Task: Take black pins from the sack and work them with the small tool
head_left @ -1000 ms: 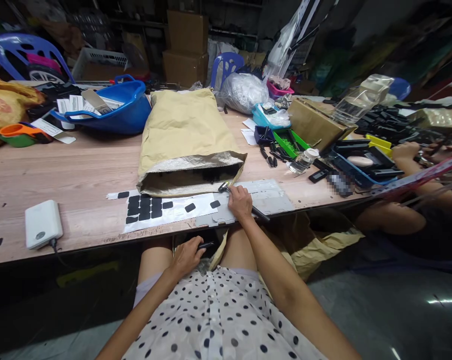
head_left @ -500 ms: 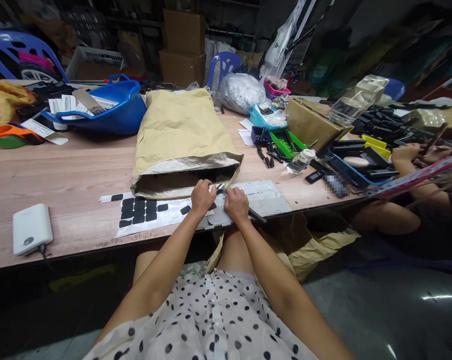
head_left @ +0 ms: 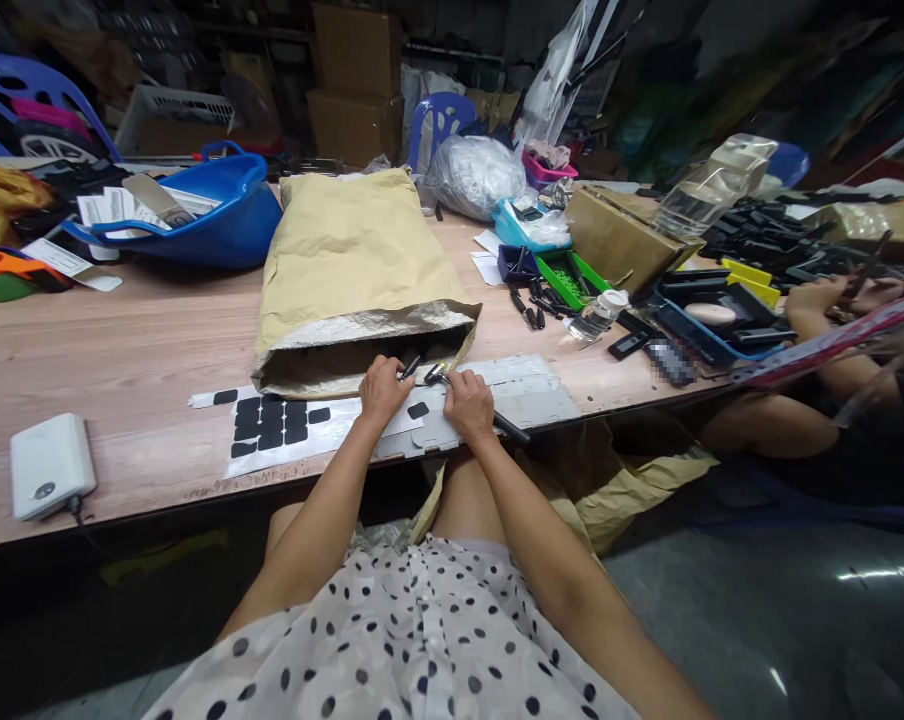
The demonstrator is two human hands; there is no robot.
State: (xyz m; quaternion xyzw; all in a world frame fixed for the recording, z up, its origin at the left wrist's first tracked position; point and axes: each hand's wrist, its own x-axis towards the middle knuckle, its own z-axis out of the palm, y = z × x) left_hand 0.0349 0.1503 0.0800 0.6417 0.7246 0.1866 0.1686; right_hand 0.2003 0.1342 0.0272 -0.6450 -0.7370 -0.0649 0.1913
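My left hand (head_left: 382, 390) rests on the table edge, fingers closed on a small black part (head_left: 411, 366) at the mouth of the brown paper sack (head_left: 354, 270). My right hand (head_left: 468, 403) is closed round a thin black tool (head_left: 497, 420) whose metal tip (head_left: 432, 374) points at that part. Under both hands lies a white sheet (head_left: 324, 420) with several black pads (head_left: 270, 424) stuck on it, one loose pad (head_left: 418, 410) between my hands.
A white power bank (head_left: 51, 465) sits at the left edge. A blue basin (head_left: 219, 215) stands behind the sack. Green and blue trays (head_left: 564, 280), a small bottle (head_left: 598, 315) and black parts (head_left: 767, 245) lie to the right, where another person's arm (head_left: 827, 310) works.
My left hand rose from my lap with the black part to the table beside the right hand. The view shifted slightly left.
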